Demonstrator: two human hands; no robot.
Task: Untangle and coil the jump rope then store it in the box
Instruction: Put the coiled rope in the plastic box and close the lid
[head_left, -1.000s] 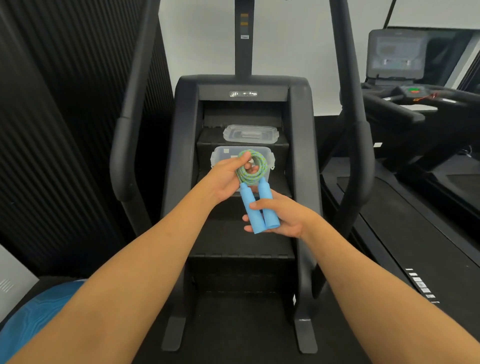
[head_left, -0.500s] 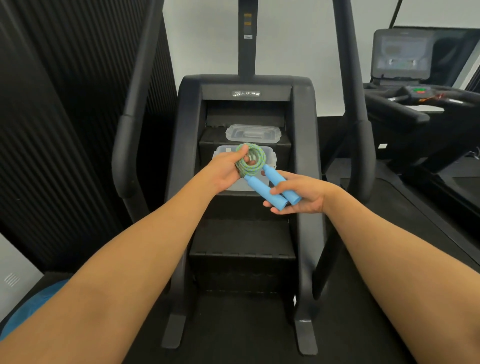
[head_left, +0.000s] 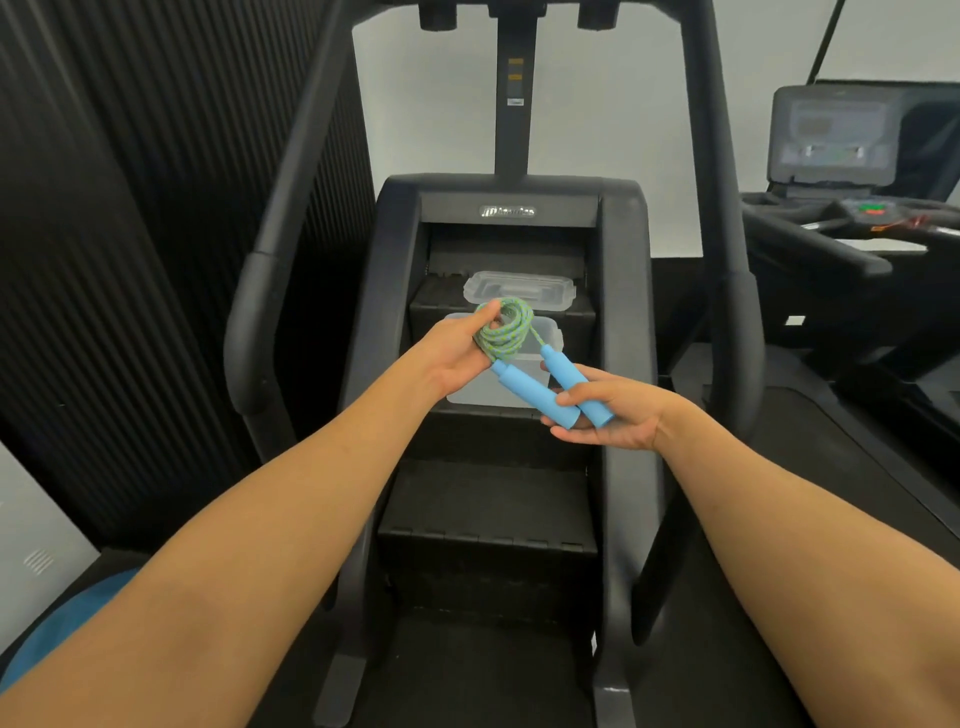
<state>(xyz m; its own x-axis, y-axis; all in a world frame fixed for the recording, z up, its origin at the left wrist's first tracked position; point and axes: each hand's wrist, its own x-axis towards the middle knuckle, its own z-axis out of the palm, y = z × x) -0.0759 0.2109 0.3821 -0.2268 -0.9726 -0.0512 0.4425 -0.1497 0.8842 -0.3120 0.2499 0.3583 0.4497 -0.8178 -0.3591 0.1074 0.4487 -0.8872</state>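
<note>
Blue handles (head_left: 530, 389) have swung slantwise; green rope (head_left: 511, 332) coiled, left hand (head_left: 449, 358) pinching.

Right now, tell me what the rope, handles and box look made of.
Rope: braided fabric cord, matte; a green weave with blue flecks shows.
Handles: light blue, matte, uniform; probably foam or soft plastic, cannot tell which.
Box: frosted plastic, smooth; its walls look pale and half see-through.
</note>
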